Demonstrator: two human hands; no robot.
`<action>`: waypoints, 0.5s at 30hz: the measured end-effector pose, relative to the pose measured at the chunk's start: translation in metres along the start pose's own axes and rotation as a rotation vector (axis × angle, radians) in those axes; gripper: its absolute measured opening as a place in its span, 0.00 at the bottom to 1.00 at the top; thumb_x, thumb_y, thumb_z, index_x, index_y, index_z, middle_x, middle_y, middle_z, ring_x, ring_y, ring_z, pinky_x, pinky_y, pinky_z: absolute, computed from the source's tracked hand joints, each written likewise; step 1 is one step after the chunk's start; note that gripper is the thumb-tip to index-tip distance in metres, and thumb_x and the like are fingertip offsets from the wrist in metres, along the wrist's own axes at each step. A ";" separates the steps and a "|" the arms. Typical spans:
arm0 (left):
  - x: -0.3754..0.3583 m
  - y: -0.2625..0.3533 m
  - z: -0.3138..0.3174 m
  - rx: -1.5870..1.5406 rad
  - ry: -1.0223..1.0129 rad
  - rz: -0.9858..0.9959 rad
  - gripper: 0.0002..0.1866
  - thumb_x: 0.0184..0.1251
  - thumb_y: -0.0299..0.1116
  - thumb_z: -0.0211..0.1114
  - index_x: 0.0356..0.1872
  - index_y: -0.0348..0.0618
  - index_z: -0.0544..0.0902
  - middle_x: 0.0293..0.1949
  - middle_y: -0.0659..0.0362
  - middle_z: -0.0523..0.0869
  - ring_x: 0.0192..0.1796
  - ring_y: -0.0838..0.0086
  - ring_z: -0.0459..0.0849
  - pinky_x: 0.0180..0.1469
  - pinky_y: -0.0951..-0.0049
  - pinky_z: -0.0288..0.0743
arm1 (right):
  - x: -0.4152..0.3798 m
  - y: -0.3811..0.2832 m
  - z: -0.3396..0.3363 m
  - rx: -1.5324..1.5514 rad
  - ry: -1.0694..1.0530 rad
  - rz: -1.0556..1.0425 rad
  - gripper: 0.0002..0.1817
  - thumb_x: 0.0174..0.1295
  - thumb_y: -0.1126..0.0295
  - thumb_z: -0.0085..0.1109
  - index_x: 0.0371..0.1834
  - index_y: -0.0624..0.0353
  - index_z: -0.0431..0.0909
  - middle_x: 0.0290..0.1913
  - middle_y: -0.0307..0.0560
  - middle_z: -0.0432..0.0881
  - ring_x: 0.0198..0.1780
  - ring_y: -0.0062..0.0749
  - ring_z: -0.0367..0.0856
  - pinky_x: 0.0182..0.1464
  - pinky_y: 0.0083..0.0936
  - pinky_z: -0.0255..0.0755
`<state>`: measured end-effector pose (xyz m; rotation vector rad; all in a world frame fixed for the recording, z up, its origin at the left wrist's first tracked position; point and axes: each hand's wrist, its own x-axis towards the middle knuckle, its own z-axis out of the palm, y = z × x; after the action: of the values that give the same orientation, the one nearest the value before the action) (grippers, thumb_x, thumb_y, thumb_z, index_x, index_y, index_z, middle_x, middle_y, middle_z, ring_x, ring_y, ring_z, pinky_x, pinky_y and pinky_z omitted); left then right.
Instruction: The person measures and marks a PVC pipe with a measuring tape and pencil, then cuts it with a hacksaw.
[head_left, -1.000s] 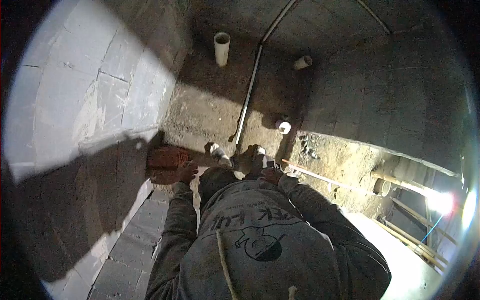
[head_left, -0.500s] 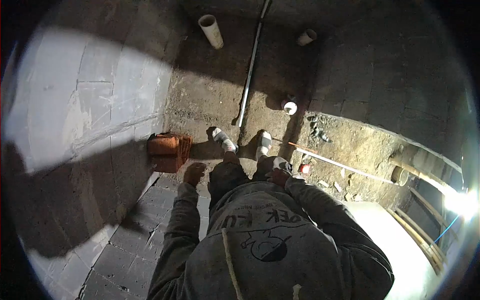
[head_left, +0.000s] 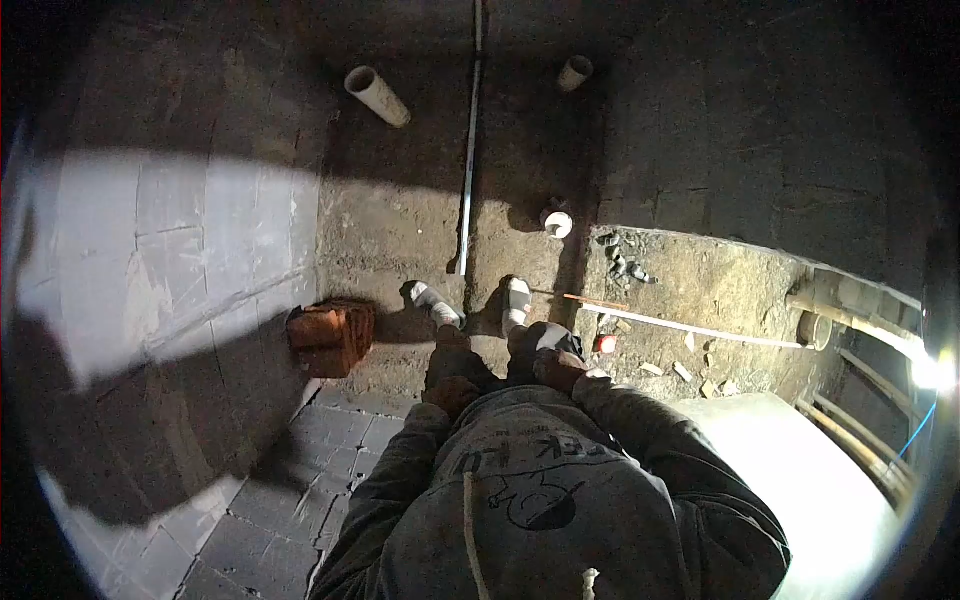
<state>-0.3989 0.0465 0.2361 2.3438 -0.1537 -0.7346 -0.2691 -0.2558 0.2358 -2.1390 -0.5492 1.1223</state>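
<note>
My left hand [head_left: 452, 396] rests against my left thigh, beside the hem of my grey sweatshirt [head_left: 540, 450]. It lies in shade, its fingers laid along the trouser leg, and I see nothing in it. On my right thigh lies my right hand [head_left: 560, 371], fingers flat near the brightly lit knee, also with nothing visible in it. Ahead on the dirt floor stand my feet in light footwear, the left foot [head_left: 437, 304] and the right foot [head_left: 517, 302]. A stack of red bricks [head_left: 330, 338] is to the left of my left leg.
A long metal straightedge [head_left: 468, 190] runs ahead along the floor. Upright pipes [head_left: 378, 96] and a white-topped pipe stub [head_left: 557, 223] stick up. To the right lie a pale strip [head_left: 700, 331], a red object [head_left: 605, 344], rubble, a white board [head_left: 800, 470] and a bright lamp [head_left: 934, 372].
My left hand has moved right, from beside the bricks onto my thigh. My right hand stays on its thigh. The whole view has shifted slightly.
</note>
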 end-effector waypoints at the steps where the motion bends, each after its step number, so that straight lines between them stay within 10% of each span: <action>1: 0.005 0.000 -0.005 0.005 -0.003 0.012 0.14 0.64 0.41 0.55 0.40 0.46 0.84 0.45 0.49 0.83 0.50 0.56 0.80 0.55 0.57 0.72 | -0.001 0.002 0.002 0.003 0.020 0.013 0.12 0.57 0.62 0.53 0.32 0.59 0.80 0.35 0.52 0.80 0.40 0.48 0.79 0.42 0.41 0.73; 3: 0.022 0.006 -0.027 -0.082 -0.318 -0.048 0.14 0.65 0.41 0.53 0.43 0.47 0.83 0.44 0.51 0.83 0.50 0.56 0.80 0.54 0.57 0.73 | 0.003 0.019 0.015 -0.144 -0.034 0.023 0.13 0.56 0.61 0.53 0.34 0.59 0.81 0.35 0.53 0.81 0.40 0.48 0.80 0.42 0.41 0.73; 15: 0.013 -0.021 -0.137 -0.256 -0.226 -0.400 0.15 0.61 0.43 0.57 0.40 0.45 0.83 0.41 0.48 0.84 0.42 0.53 0.83 0.45 0.55 0.76 | 0.028 -0.054 0.045 -0.143 0.005 0.178 0.15 0.57 0.58 0.53 0.32 0.60 0.79 0.30 0.56 0.81 0.33 0.50 0.80 0.37 0.41 0.71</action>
<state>-0.3152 0.1365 0.3019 2.0612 0.3044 -1.1412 -0.2947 -0.1848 0.2400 -2.3519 -0.4558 1.2041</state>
